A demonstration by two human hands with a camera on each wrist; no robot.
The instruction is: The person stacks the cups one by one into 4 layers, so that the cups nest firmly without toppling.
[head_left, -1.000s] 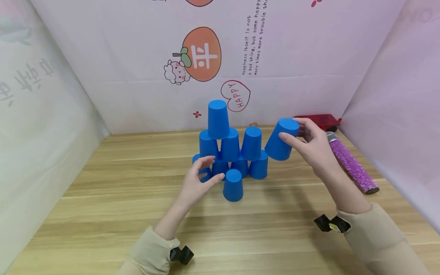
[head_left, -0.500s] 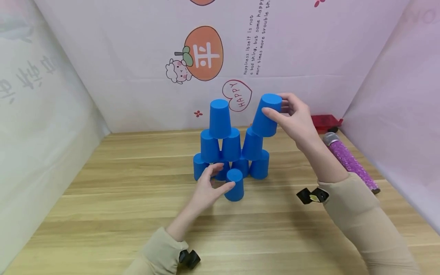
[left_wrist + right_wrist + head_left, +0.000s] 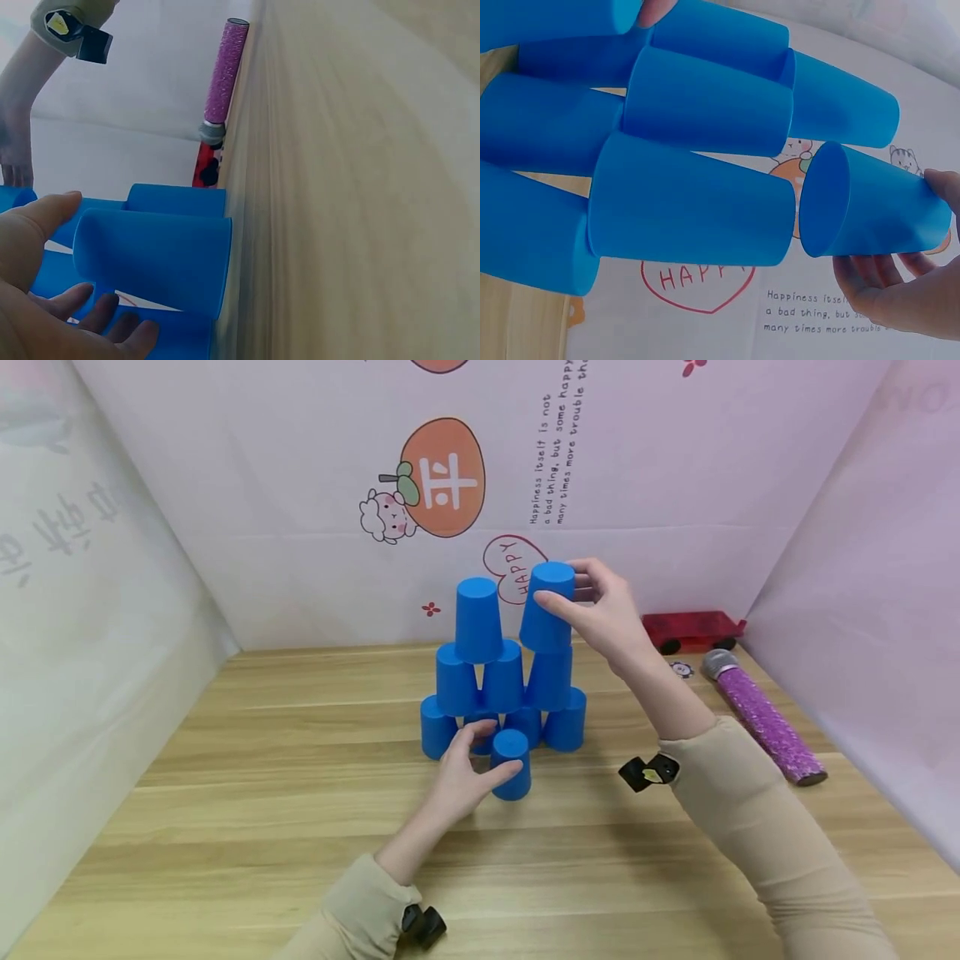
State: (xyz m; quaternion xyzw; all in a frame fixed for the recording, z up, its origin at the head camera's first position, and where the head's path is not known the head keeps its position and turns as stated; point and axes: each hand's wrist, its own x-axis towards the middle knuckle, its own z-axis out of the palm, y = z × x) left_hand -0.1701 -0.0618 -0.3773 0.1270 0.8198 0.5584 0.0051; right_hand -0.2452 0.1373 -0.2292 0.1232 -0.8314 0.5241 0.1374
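Observation:
My right hand (image 3: pixel 609 614) grips an upside-down blue cup (image 3: pixel 546 625) between thumb and fingers. This cup (image 3: pixel 885 210) hangs over the right end of a blue cup pyramid, its rim apart by a small gap from the cup (image 3: pixel 697 206) beneath. Several cups form the pyramid's bottom row and three the middle row (image 3: pixel 502 681); one cup (image 3: pixel 478 622) stands on top at the left. My left hand (image 3: pixel 463 777) has thumb and fingers spread beside a single upside-down cup (image 3: pixel 154 259) in front of the pyramid; I cannot tell whether it touches.
A purple glittery microphone (image 3: pixel 768 718) lies on the wooden table (image 3: pixel 300 843) at the right. Behind it, a red toy cart (image 3: pixel 693 631) stands near the back wall. White printed sheets (image 3: pixel 300 510) enclose the back and both sides.
My right hand has carried its cup up and left, from beside the pyramid to above the middle row's right cup. My left hand has shifted slightly right, toward the front cup.

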